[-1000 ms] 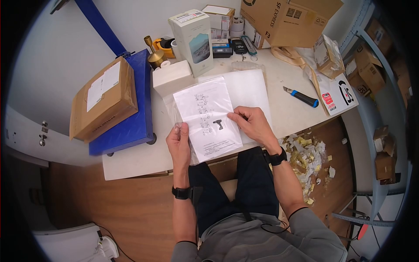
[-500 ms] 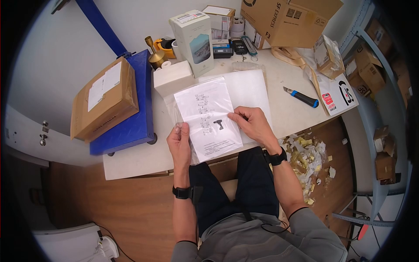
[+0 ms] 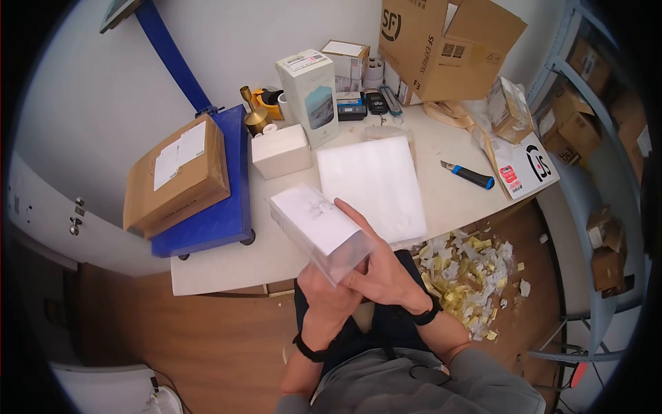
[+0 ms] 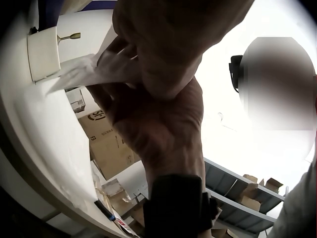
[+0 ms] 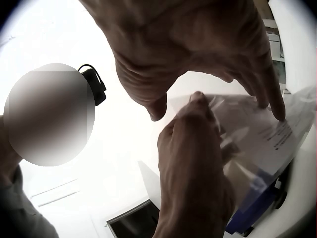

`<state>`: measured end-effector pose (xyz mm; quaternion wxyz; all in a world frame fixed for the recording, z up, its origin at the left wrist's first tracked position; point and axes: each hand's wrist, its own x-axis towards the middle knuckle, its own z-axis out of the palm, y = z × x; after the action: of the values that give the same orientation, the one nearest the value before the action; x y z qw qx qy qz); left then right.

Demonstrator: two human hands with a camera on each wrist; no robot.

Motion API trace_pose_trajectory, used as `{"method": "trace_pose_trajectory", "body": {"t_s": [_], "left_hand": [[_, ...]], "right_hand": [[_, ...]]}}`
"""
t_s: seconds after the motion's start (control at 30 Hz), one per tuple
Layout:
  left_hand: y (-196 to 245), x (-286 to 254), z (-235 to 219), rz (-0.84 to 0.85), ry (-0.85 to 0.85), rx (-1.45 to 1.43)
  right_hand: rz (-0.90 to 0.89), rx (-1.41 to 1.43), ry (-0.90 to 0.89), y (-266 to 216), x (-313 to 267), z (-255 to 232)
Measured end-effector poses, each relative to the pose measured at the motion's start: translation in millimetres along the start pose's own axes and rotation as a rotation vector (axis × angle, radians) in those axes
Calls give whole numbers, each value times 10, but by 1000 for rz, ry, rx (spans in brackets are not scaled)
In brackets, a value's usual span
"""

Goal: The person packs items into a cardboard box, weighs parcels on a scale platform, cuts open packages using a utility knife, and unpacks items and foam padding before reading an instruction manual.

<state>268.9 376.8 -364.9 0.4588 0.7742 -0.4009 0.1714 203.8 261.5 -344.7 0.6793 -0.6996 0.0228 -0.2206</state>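
Note:
A clear bag (image 3: 334,259) with a folded white printed sheet (image 3: 314,217) inside is held up above the table's front edge. My left hand (image 3: 327,297) grips the bag's lower end. Against the bag's right side lies my right hand (image 3: 386,272), its index finger extended along the edge. Seen from the right wrist, the straight fingers of my right hand (image 5: 198,49) touch the bag (image 5: 247,129) with the thumb apart, while my left hand (image 5: 193,168) holds the near edge. The left wrist view has my left hand (image 4: 163,44) partly covering my right hand (image 4: 153,124).
White foam sheet (image 3: 372,183) lies behind the hands on the table (image 3: 221,269). Nearby stand a white block (image 3: 281,153), a tall phone box (image 3: 310,103) and cartons (image 3: 179,176). A utility knife (image 3: 469,175) lies to the right; paper scraps (image 3: 469,276) cover some floor.
The sheet, spread between both hands before, is now folded over in its bag. Both hands have come together lower down, and the head view has shifted slightly.

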Motion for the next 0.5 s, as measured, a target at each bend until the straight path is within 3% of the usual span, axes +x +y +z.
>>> {"method": "trace_pose_trajectory", "body": {"t_s": [0.1,0.17,0.23,0.27,0.3,0.37,0.4,0.47,0.5], "left_hand": [[149,118,-109,172,-147,-45],[84,130,-223,236,-234,-46],[-86,58,-340,102,-45,-248],[-227,52,-315,32,74,-192],[-355,62,-255,28,74,-191],[-614,94,-120,-330,65,-461],[-769,40,-68,-333,71,-458],[-1055,-57,58,-619,-239,-943],[-1136,-103,129,-621,-233,-941]], "right_hand": [[-13,-7,159,151,50,11],[272,597,323,327,163,-137],[308,543,302,522,205,-303],[289,528,262,568,230,-358],[273,515,221,592,254,-397],[315,494,169,595,344,-477],[353,472,121,608,377,-499],[360,425,123,740,446,-517],[367,381,135,818,482,-522]]}}
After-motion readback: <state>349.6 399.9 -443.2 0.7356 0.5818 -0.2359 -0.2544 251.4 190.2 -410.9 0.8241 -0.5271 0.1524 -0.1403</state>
